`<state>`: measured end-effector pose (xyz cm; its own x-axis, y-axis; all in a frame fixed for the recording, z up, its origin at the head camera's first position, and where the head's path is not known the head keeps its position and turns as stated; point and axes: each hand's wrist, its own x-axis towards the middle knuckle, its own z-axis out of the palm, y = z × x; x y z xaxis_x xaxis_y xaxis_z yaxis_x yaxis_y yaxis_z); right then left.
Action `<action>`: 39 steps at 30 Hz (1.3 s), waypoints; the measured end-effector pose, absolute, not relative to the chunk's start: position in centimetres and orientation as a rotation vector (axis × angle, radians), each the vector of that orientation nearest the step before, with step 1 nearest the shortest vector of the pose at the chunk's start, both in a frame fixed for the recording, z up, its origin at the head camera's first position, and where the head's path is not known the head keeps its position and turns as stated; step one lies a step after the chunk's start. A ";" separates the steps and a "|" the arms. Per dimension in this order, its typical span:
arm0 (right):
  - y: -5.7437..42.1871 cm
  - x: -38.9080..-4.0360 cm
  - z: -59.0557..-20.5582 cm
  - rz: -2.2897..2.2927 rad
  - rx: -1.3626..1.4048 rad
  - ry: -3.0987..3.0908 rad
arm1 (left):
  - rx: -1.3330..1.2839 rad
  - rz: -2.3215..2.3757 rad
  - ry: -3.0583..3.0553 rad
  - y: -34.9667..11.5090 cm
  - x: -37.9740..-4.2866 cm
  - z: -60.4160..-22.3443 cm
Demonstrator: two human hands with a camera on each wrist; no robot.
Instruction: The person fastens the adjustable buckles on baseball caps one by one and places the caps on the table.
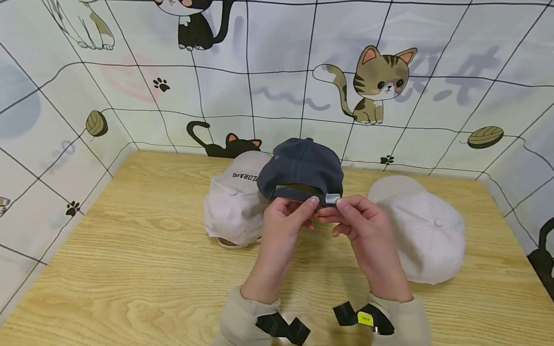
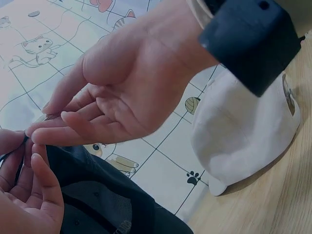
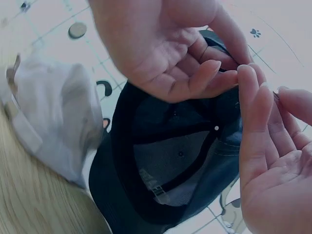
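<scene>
A dark navy baseball cap (image 1: 303, 161) is held up above the table with its back strap toward me. My left hand (image 1: 286, 221) pinches the strap (image 1: 291, 193) between thumb and fingers. Close beside it, my right hand (image 1: 364, 226) pinches the strap's end by the silver metal buckle (image 1: 332, 199). In the right wrist view the inside of the navy cap (image 3: 165, 161) shows, with its sweatband and a label. The fingertips of both hands nearly meet at the strap in the left wrist view.
Left of the navy cap lies a pale cap (image 1: 233, 208) with dark lettering, partly behind it. To the right sits a white cap (image 1: 431, 232), partly covered by my right hand. The wooden table (image 1: 147, 272) meets a cat-print cloth (image 1: 274, 100) at the back.
</scene>
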<state>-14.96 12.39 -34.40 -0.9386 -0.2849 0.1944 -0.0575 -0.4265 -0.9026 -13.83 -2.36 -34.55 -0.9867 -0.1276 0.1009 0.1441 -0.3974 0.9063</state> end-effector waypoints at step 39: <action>11.4 -14.8 -34.4 -2.280 -0.369 2.194 | -0.076 -2.549 -1.832 -2.7 -13.9 -34.9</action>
